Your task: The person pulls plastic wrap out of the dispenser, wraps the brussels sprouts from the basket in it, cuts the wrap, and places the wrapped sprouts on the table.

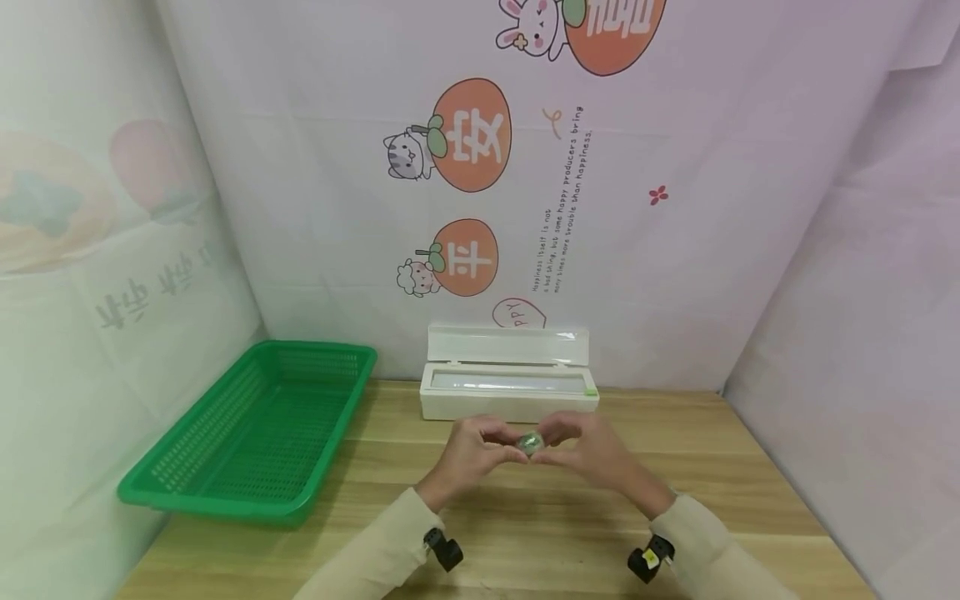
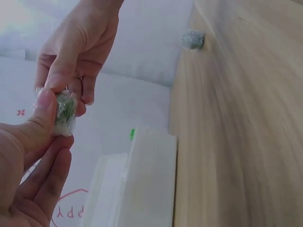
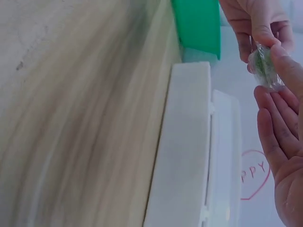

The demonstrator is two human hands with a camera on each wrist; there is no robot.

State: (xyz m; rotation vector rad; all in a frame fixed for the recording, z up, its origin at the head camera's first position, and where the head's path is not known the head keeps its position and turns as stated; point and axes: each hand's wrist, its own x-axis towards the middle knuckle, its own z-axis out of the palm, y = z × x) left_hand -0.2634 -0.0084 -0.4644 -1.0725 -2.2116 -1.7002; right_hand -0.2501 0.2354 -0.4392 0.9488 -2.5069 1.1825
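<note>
A small green bundle wrapped in clear plastic film [image 1: 531, 442] is held up in front of me between both hands, above the table. My left hand [image 1: 474, 454] pinches its left side with thumb and fingers. From the other side my right hand [image 1: 588, 450] pinches it the same way. Crinkled film and green contents show on the bundle in the left wrist view [image 2: 66, 111] and the right wrist view [image 3: 265, 66]; what is inside cannot be told. Just beyond the hands stands a long white box [image 1: 510, 407] with its clear-fronted lid raised.
A green plastic basket [image 1: 300, 483] stands at the left of the wooden table [image 1: 555, 533]. Another film-wrapped bundle [image 2: 193, 40] lies on the table, seen in the left wrist view. Printed white cloth [image 1: 637, 275] hangs behind and at both sides.
</note>
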